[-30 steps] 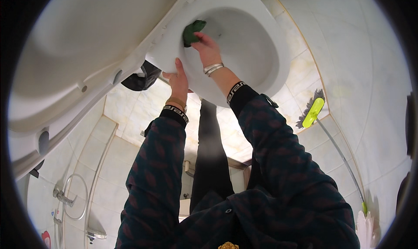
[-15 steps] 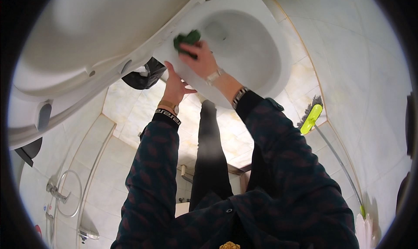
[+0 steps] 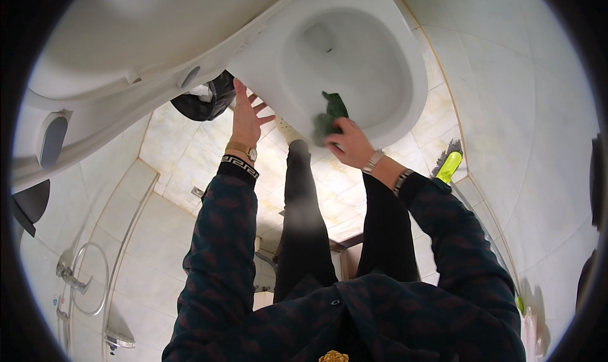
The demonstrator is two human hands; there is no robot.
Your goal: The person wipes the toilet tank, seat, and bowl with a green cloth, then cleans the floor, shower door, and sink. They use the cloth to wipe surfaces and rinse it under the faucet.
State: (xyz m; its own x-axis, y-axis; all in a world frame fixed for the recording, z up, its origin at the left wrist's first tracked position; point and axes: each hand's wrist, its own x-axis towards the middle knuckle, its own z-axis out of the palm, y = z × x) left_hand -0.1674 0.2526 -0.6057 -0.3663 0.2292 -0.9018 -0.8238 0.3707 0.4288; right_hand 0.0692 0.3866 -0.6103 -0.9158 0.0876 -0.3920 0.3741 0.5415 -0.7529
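Note:
A white toilet bowl (image 3: 415,77) fills the upper middle, its bowl uncovered. At the bowl's near rim, my right hand (image 3: 354,145) grips a dark green cloth (image 3: 335,107); part of the cloth hangs over the inner edge and part is blurred. My left hand (image 3: 248,116) reaches to the bowl's left side with fingers spread, thumb near the rim, holding nothing. Whether its fingertips touch the bowl I cannot tell. The raised white seat and lid (image 3: 126,70) lean at the left.
A bin with a black bag (image 3: 206,101) stands left of the bowl, beneath the raised seat. At the right, a lime-green brush head (image 3: 450,167) on a long handle leans by the tiled wall (image 3: 506,96). A shower fitting (image 3: 75,278) is at lower left.
My right hand has brought the green cloth from the rim's left side to its near edge, toward me and rightward. My left hand has shifted slightly left, its fingers still spread.

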